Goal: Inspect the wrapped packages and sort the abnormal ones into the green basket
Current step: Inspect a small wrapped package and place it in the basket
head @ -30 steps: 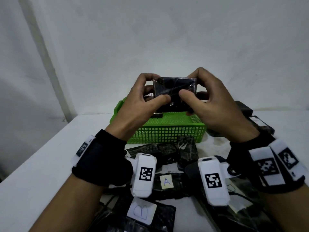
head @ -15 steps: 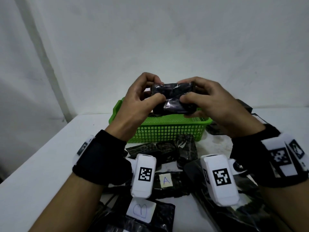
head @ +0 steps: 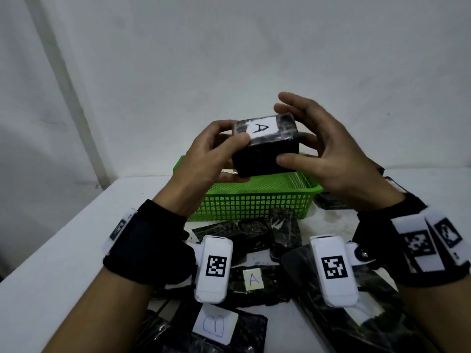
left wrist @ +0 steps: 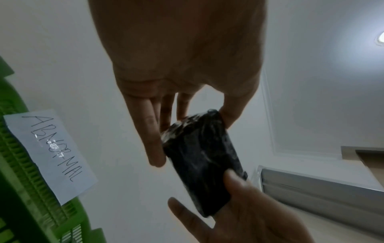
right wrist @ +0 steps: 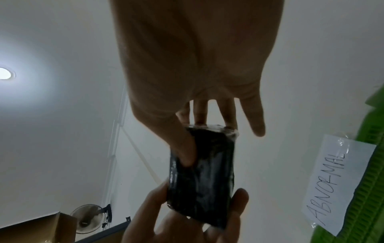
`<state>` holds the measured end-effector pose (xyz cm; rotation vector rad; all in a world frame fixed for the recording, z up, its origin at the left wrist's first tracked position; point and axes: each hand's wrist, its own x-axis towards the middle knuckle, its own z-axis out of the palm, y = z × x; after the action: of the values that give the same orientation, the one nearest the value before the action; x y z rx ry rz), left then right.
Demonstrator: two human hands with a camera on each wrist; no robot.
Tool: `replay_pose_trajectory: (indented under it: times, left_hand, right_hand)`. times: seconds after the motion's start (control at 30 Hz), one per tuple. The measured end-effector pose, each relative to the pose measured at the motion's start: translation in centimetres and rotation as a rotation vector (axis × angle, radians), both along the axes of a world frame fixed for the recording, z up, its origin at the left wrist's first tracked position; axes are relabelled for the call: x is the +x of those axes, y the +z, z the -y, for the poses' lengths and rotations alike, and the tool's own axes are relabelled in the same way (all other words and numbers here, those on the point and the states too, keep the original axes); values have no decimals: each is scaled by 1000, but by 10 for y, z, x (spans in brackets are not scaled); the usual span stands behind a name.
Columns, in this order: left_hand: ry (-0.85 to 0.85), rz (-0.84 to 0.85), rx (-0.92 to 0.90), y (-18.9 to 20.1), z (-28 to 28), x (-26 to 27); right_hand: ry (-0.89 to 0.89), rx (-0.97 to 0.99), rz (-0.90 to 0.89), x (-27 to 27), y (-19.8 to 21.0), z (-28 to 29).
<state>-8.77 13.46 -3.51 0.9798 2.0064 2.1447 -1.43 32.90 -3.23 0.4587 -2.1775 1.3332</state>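
Note:
A black wrapped package with a white "A" label on its top face is held in the air above the green basket. My left hand grips its left end, thumb on top and fingers underneath. My right hand pinches its right end with the thumb on the front face and lower fingers behind; the index and middle fingers are lifted off it. Both wrist views show the package between the two hands. A paper sign reading "ABNORMAL" is fixed to the basket.
Several black wrapped packages lie on the white table in front of the basket, one labelled "A" and one "B". More packages lie right of the basket. A wall stands close behind, and the table's left edge is near.
The package has been turned so that its "A" label faces up. My right hand's upper fingers have lifted off it and spread.

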Motion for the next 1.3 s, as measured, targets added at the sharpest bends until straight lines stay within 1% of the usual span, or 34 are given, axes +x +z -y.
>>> replay_pose_trajectory:
  times: [0.03,0.13,0.17,0.3,0.47,0.53,0.57,0.67,0.73,0.83,0.97,1.07,1.2,1.3]
  left_hand:
    - [8,-24,17,-1,0,0]
    - [3,-91,28,-2,1,0]
    - [-11,-101,24,-2,2,0]
    - [-55,-114,6,-4,1,2]
    - [-37,-142,16,-5,0,2]
    - [-33,-122,23,-2,1,2]
    - [-32,-83,26,0,2,2]
    - [-39,17,10,2,2,1]
    - [-35,13,26,1,2,0]
    - [-21,-69,11,-2,4,-3]
    - [-63,-145,-2,-5,6,-2]
    - [-98,-195,-20,-4,6,1]
    - [-184,-139,46,-2,7,-2]
    - [-179,-166,26,-2,8,-4]
  right_hand:
    - [-2,-2,40,0,0,1]
    - [-23,-167,216,-1,1,7]
    - [-39,-197,241,-2,0,7]
    - [-110,-150,162,-5,-5,11]
    - [-182,-55,59,-5,-6,16]
    - [-129,-85,28,-3,-3,15]
    - [-96,-96,13,-2,-2,13]
    - [-36,-58,-17,2,0,7]
    - [-8,-38,10,2,0,6]
    - [-6,-109,102,4,3,10]
    - [-97,-208,182,0,2,11]
    - [-115,-269,157,-2,1,11]
    - [-85,-306,106,-1,3,9]
    - [-69,-339,118,-1,2,6]
